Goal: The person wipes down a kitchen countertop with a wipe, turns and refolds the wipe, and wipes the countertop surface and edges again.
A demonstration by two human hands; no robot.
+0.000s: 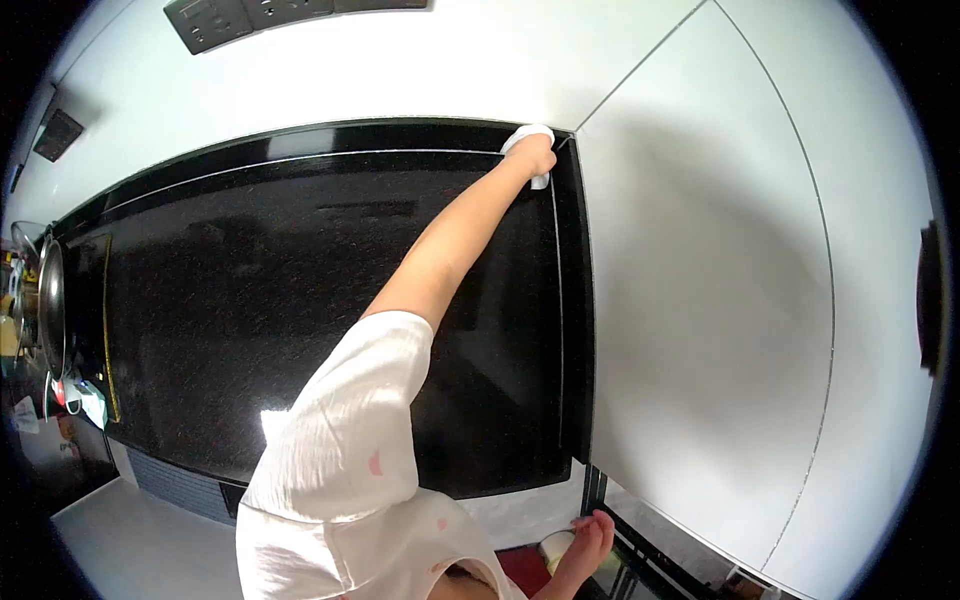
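My left arm stretches across a black countertop [260,300] to its far right corner. There my left hand [535,155] is closed over a white cloth [541,183], pressing it against the raised black edge by the wall. Parts of the cloth show above and below the hand; the rest is hidden under it. Low in the view, off the counter's front, hangs my right hand [592,543]. Its fingers are loosely bent and a little apart, with nothing seen in them. A pale round object [556,548] lies just behind that hand, too covered to name.
White walls [700,300] bound the counter at the back and right. Dark sockets [290,10] sit on the back wall. At the far left stand a metal pan [52,305] and a small packet [92,403]. A dark frame [650,560] runs at the lower right.
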